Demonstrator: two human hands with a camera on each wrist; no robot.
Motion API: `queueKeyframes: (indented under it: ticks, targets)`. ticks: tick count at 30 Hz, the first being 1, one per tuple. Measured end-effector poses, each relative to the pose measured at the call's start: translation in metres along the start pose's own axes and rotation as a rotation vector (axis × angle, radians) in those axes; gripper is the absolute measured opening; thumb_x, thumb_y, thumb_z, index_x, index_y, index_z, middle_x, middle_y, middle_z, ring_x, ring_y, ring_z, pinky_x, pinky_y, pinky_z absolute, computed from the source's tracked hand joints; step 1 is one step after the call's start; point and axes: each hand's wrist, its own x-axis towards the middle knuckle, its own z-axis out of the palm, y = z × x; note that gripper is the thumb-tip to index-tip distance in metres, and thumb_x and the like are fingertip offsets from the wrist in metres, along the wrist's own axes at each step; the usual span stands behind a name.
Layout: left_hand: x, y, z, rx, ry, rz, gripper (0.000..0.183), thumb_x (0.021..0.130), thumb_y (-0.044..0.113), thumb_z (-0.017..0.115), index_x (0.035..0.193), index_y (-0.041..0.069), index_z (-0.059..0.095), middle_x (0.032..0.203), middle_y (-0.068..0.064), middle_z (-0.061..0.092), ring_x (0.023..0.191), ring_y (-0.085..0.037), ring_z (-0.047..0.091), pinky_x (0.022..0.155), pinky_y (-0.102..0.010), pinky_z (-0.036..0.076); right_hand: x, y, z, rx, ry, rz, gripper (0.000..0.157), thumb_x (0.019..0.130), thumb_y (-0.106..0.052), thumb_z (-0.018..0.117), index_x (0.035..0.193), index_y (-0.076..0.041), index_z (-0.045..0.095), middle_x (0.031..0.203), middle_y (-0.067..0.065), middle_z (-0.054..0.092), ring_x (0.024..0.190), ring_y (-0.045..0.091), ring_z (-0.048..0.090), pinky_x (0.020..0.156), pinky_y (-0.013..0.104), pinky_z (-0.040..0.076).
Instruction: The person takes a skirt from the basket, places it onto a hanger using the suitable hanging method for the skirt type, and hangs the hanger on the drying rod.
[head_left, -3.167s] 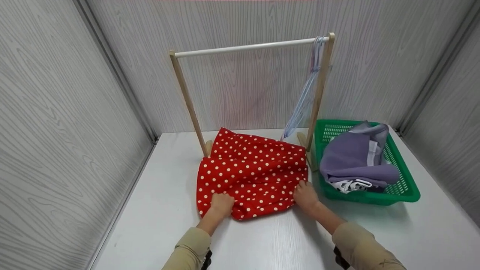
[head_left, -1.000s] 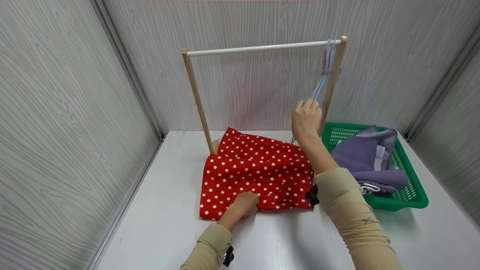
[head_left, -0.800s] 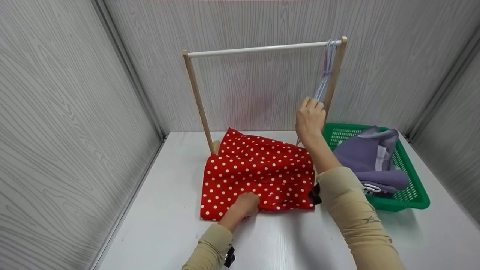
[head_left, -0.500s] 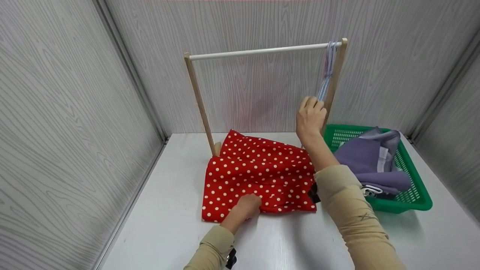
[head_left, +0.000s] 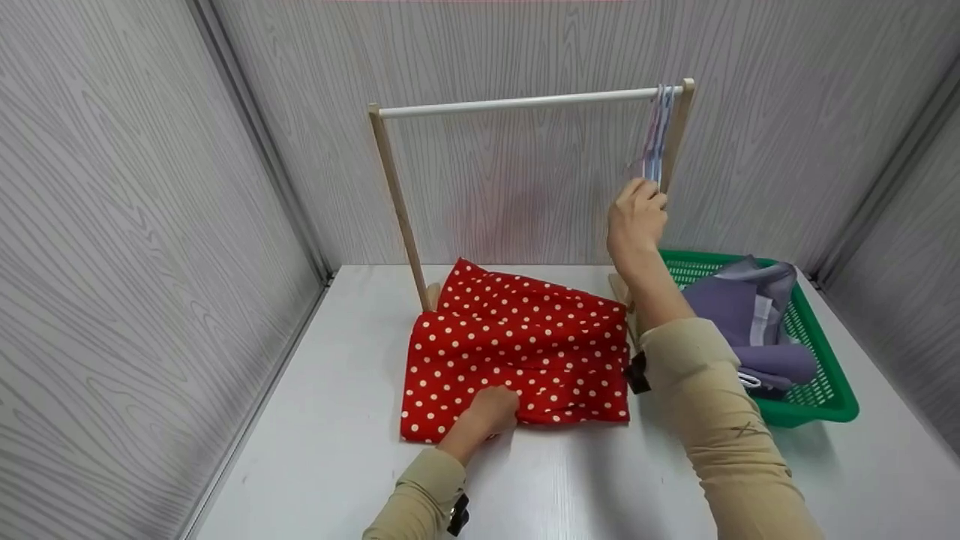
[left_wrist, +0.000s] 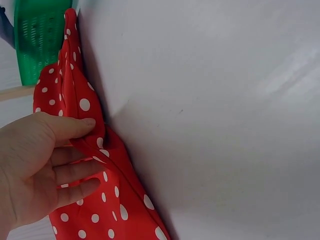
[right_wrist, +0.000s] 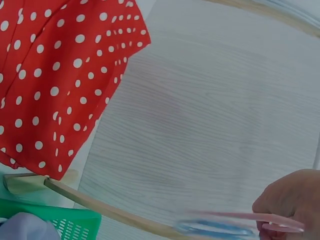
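Closest, 2 khaki sleeves (head_left: 724,427) come in from the bottom of the frame, 1 near the middle and 1 towards the lower right, with a small black device (head_left: 459,514) at each wrist. The left hand (head_left: 491,409) is at the lower middle, on the near edge of the red cloth (head_left: 517,337). Its grip is narrow: in the left wrist view the thumb lies over a fold and the fingers go behind it, pinching the fabric. The cloth has white dots and lies spread and rumpled across the centre of the frame, on a white surface (head_left: 322,420).

At the right of the frame is a green basket (head_left: 838,390), partly behind the right forearm, with purple fabric (head_left: 724,300) bundled in it. Farther back, right of centre, the right hand (head_left: 637,217) is raised in front of the hangers (head_left: 655,142). Its fingers are curled on them; in the right wrist view a pink hanger meets the hand at the lower right, beside a blurred blue one. How many hangers there are is hard to tell.

They hang at the upper right from the white rail (head_left: 517,102), close to 1 of the 2 wooden posts (head_left: 397,202) that carry it. The left post's foot is just beside the cloth. Behind everything, a pale wood-grain wall (head_left: 517,45) fills the top of the frame.
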Motion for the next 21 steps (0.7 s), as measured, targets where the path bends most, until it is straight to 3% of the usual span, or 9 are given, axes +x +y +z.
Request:
queueKeyframes:
  ticks: [4,9,14,19,21]
  targets:
    - [0.0,-0.001,0.0,-0.003,-0.007,-0.006,0.013,0.083,0.008,0.062,0.071,0.005,0.061,0.057,-0.001,0.048,0.053,-0.014,0.041,0.053,-0.025,0.038,0.003,0.006,-0.006,0.27,0.016,0.07,0.037,0.094,-0.002,0.039,0.126,0.017,0.034,0.11,0.032,0.044,0.095,0.045,0.053,0.076,0.047,0.049]
    - [0.001,-0.001,0.003,0.003,-0.001,0.001,0.012,0.083,0.008,0.062,0.071,0.005,0.062,0.056,0.0,0.047,0.052,-0.013,0.04,0.052,-0.025,0.039,0.003,0.009,-0.012,0.544,0.045,0.127,0.03,0.095,-0.008,0.033,0.118,0.009,0.042,0.106,0.023,0.045,0.086,0.036,0.051,0.076,0.047,0.044]
    - [0.0,0.0,0.004,0.012,0.029,0.008,0.011,0.083,0.008,0.063,0.072,0.005,0.062,0.056,0.0,0.046,0.052,-0.013,0.039,0.053,-0.025,0.039,-0.002,0.004,-0.015,0.792,0.088,0.134,0.031,0.095,-0.012,0.031,0.116,0.005,0.046,0.097,0.016,0.05,0.081,0.025,0.046,0.071,0.037,0.039]
    - [-0.002,0.0,0.004,-0.006,0.057,0.015,0.011,0.083,0.008,0.063,0.073,0.004,0.064,0.057,-0.002,0.05,0.054,-0.015,0.041,0.055,-0.025,0.04,-0.017,0.0,-0.007,1.034,0.109,0.129,0.027,0.098,-0.014,0.029,0.113,0.001,0.045,0.086,0.006,0.044,0.073,0.015,0.04,0.062,0.026,0.033]
    - [-0.002,0.0,0.003,-0.01,0.05,0.008,0.011,0.083,0.008,0.063,0.072,0.004,0.064,0.058,-0.002,0.05,0.054,-0.016,0.041,0.055,-0.026,0.039,-0.024,0.0,-0.002,1.104,0.126,0.106,0.029,0.1,-0.018,0.029,0.119,-0.001,0.043,0.083,0.004,0.041,0.068,0.013,0.038,0.059,0.025,0.032]
